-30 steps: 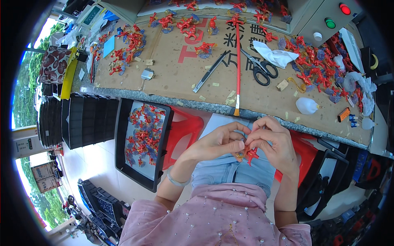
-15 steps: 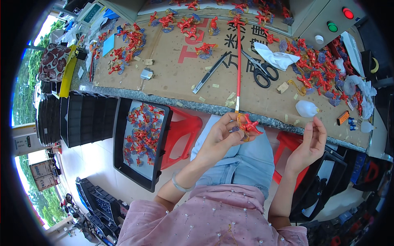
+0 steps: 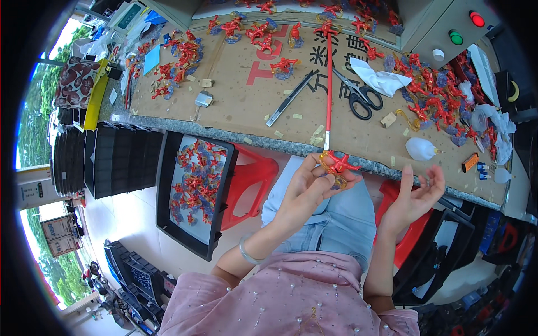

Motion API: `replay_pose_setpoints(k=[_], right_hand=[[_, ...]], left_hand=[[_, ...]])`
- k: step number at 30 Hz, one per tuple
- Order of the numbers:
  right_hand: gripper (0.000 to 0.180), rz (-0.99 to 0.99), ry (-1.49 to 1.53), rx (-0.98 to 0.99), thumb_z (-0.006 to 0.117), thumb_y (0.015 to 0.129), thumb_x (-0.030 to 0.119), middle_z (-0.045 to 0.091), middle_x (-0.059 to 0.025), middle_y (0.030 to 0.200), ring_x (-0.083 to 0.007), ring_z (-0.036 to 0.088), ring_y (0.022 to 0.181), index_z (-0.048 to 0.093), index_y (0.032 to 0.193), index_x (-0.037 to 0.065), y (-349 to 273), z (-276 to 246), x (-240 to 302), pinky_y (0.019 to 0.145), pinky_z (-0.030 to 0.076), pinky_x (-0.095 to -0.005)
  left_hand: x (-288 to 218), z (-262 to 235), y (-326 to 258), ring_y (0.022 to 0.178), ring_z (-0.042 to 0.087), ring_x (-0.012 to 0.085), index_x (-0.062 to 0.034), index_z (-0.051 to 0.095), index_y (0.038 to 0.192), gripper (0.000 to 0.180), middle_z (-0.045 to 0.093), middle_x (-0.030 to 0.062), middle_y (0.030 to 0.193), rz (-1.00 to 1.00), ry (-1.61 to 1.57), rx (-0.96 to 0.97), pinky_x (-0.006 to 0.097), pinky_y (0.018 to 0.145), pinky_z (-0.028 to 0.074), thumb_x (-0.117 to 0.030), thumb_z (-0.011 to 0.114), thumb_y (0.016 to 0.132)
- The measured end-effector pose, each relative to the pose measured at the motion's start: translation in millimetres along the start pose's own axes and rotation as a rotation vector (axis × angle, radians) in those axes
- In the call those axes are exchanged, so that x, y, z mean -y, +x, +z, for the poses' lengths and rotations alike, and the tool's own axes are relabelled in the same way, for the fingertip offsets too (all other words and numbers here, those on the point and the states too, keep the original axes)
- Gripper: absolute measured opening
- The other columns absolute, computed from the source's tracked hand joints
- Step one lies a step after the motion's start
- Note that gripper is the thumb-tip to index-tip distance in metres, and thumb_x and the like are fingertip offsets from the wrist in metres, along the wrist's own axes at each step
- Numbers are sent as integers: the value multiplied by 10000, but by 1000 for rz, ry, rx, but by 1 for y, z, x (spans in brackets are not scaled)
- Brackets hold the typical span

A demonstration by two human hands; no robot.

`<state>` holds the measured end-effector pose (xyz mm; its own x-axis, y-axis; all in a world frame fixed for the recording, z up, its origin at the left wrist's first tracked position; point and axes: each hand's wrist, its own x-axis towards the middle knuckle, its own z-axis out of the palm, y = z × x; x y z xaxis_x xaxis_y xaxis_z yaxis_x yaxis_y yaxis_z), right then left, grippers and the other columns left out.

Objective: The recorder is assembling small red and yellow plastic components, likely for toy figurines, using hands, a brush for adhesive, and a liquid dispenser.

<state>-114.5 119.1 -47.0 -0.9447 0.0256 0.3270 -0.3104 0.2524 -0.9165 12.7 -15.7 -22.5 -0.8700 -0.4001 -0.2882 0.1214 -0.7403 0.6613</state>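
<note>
My left hand is closed on a small red figurine with clear yellow parts, held over my lap at the table's front edge. Just beyond it lies a brush with a long red handle, its pale tip at the edge nearest that hand. My right hand is empty, palm turned up, thumb raised and fingers apart. A white squeeze bottle lies on its side on the table, a little beyond the right fingertips. Black-handled scissors and a craft knife rest on either side of the brush.
More red figurines are heaped on the cardboard-covered table, right, left and back. A white cloth and an orange lighter lie rightward. A black tray of figurines stands at my left beside a red stool.
My right hand has moved slightly left and its fingers have spread. In my left hand the figurine has tilted and risen a little. The table things have not been moved.
</note>
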Motion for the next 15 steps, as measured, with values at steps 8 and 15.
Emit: replay_pose_setpoints(k=[8,15], right_hand=[[526,64,24,291,681,839,59,578,-105,1174,-169,536,1070,456,1307,-22,40,8,-20,947,407,-299],[510,200,375,466,626,878,53,618,-136,1075,-164,584,985,428,1341,-28,26,-5,-2,884,454,-287]], left_hand=[[1,5,-1,1157,579,315,-19,452,1108,170,590,170,1178,15,140,-55,412,998,460,0,454,939],[9,0,4,1084,607,223,0,464,1061,172,594,146,1139,151,222,-82,377,957,484,34,513,900]])
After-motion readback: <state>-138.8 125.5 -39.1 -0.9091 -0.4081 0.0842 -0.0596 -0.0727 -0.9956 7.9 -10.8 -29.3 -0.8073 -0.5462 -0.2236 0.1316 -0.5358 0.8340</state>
